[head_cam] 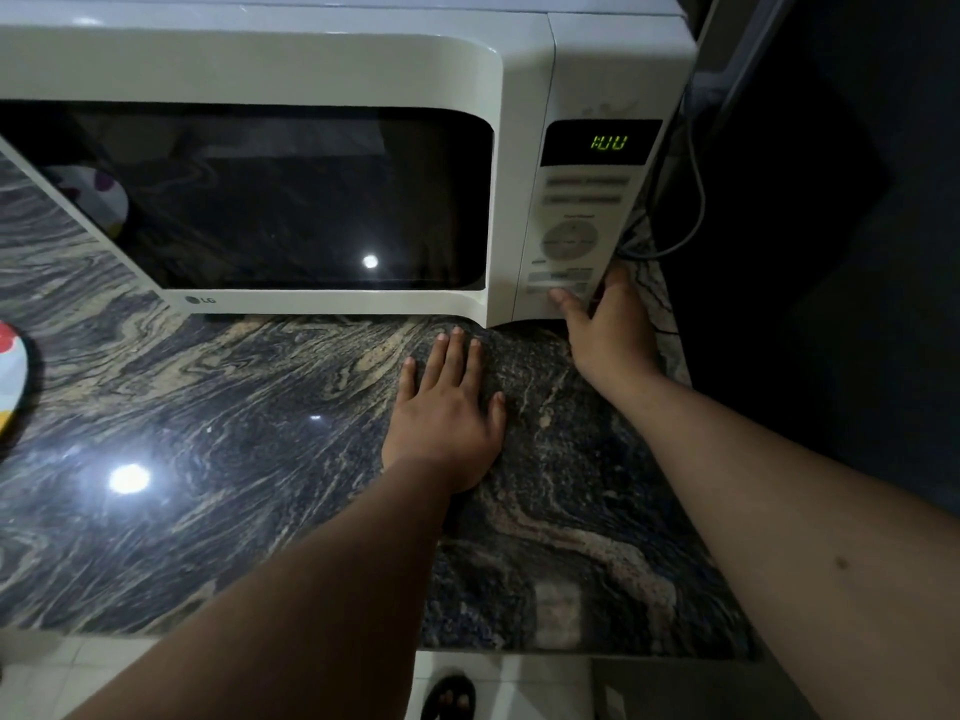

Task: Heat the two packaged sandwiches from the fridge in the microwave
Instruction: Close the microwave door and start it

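A white microwave stands on the marbled dark countertop with its door shut. Its green display reads 1:00. My right hand is at the bottom of the control panel, thumb pressed on a lower button and fingers wrapped around the microwave's right side. My left hand lies flat on the counter, palm down, fingers spread, holding nothing. Through the dark door glass I cannot make out the sandwiches.
A colourful round object lies at the counter's left edge, and another shows left of the microwave's door. Grey cables hang to the right of the microwave beside a dark gap. White floor tiles and a sandalled foot are below.
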